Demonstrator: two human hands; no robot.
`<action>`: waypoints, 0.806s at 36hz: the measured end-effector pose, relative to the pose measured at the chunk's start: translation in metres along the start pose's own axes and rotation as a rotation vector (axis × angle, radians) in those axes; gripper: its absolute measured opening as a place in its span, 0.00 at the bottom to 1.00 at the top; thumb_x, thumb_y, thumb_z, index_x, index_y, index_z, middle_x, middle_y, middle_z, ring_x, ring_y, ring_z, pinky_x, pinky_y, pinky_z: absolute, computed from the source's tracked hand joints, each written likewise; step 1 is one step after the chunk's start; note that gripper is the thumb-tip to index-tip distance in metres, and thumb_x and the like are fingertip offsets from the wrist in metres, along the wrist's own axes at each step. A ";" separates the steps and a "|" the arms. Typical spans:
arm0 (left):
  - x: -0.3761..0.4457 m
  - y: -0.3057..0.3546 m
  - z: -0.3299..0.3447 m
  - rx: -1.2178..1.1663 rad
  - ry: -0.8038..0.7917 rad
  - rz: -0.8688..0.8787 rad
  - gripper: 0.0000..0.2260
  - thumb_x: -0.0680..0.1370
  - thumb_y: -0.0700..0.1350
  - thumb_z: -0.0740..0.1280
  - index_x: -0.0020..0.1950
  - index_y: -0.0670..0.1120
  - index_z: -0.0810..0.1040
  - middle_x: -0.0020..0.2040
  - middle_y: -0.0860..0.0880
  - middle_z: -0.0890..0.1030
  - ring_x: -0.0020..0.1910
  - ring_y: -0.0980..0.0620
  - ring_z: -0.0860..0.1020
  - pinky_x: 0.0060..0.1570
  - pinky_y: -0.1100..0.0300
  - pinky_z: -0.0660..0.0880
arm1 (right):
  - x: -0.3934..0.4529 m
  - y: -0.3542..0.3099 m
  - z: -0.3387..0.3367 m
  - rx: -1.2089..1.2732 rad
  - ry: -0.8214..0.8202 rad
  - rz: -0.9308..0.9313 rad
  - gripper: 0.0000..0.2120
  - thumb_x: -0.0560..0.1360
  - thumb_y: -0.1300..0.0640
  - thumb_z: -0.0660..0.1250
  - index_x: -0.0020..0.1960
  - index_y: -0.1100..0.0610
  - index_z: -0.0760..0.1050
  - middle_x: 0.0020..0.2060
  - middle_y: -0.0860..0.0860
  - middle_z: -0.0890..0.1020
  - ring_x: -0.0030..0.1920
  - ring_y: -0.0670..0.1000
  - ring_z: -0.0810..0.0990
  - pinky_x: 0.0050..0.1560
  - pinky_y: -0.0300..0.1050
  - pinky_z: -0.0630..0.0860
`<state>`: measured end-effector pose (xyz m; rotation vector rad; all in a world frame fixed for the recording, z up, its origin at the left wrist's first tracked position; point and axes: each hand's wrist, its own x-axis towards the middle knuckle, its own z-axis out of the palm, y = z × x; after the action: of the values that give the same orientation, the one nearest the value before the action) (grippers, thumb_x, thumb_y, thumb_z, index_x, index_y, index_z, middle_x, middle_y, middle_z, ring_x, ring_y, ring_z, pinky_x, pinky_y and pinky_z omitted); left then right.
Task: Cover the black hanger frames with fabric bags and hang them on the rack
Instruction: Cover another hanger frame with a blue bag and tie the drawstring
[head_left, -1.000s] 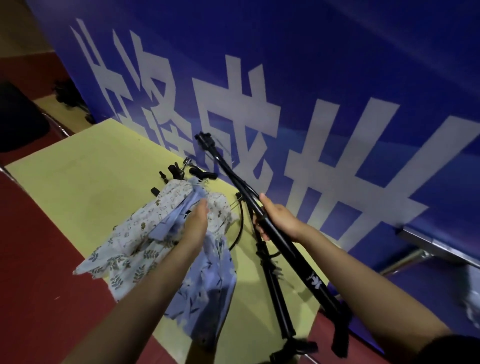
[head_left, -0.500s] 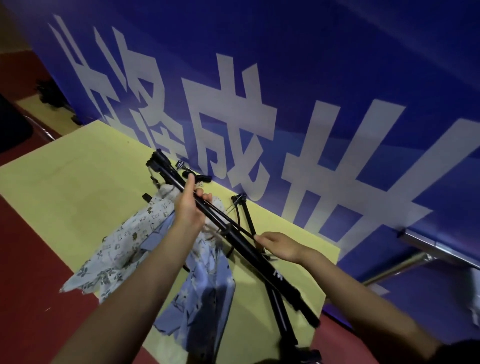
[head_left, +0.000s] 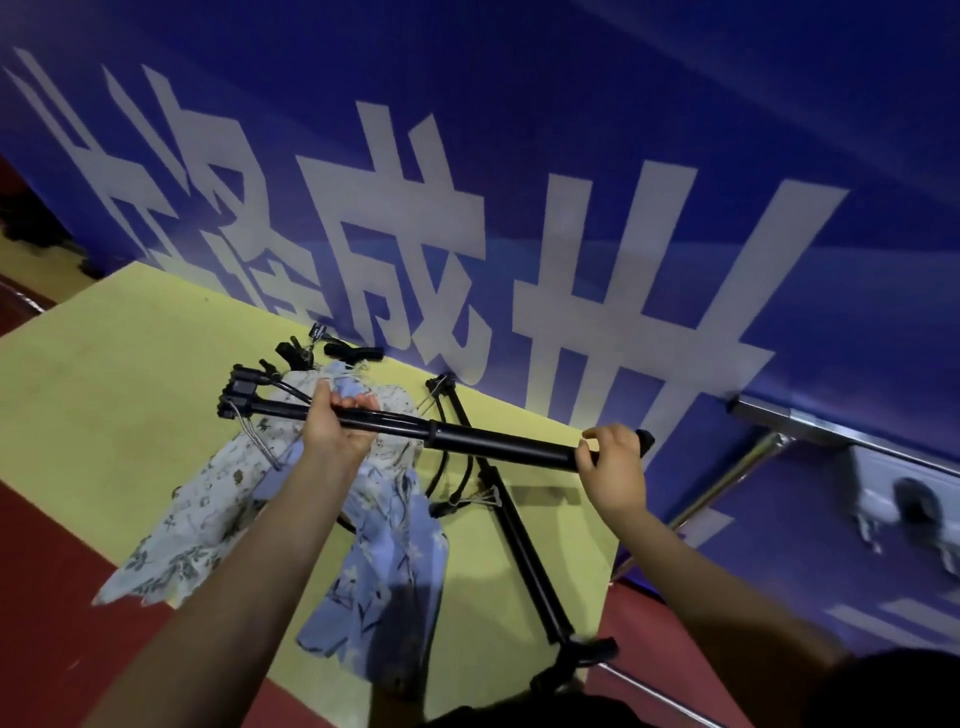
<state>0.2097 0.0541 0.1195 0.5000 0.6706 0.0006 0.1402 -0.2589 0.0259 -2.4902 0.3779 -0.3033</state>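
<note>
— What's behind my desk (head_left: 130, 364)?
— A blue banner (head_left: 571, 104) with big white characters (head_left: 395, 244), standing right along the yellow top's far edge.
— And below me?
— Red floor (head_left: 47, 597), plus a metal rail (head_left: 831, 431) at my right.

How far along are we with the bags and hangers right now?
Early stage. Nothing looks covered or hung: the fabric bags lie loose on the yellow table. In hand: left hand and right hand both grip a black pole, held level. Another pole lies on the table. All covering and hanging remains.
</note>
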 end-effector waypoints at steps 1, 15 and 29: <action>-0.001 0.000 0.000 0.002 0.006 -0.004 0.21 0.82 0.53 0.59 0.31 0.47 0.64 0.22 0.53 0.67 0.23 0.55 0.68 0.39 0.60 0.73 | -0.001 0.001 -0.002 -0.004 0.026 -0.015 0.11 0.78 0.57 0.64 0.55 0.62 0.78 0.55 0.56 0.77 0.62 0.55 0.69 0.61 0.49 0.68; -0.029 -0.022 0.007 0.078 -0.007 -0.058 0.20 0.82 0.53 0.60 0.32 0.47 0.65 0.25 0.52 0.68 0.28 0.54 0.71 0.38 0.57 0.74 | -0.034 0.032 -0.027 0.068 0.147 0.017 0.15 0.75 0.63 0.66 0.61 0.58 0.74 0.58 0.54 0.76 0.63 0.52 0.67 0.58 0.43 0.67; -0.029 -0.020 0.001 0.075 0.062 -0.114 0.20 0.82 0.55 0.60 0.33 0.47 0.66 0.30 0.53 0.68 0.30 0.55 0.72 0.43 0.56 0.75 | -0.039 0.051 -0.033 0.292 0.152 0.545 0.32 0.74 0.53 0.71 0.73 0.60 0.63 0.69 0.56 0.69 0.71 0.58 0.65 0.67 0.55 0.66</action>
<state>0.1843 0.0311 0.1281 0.5348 0.7607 -0.1168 0.0841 -0.3034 0.0169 -1.9906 0.9748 -0.2964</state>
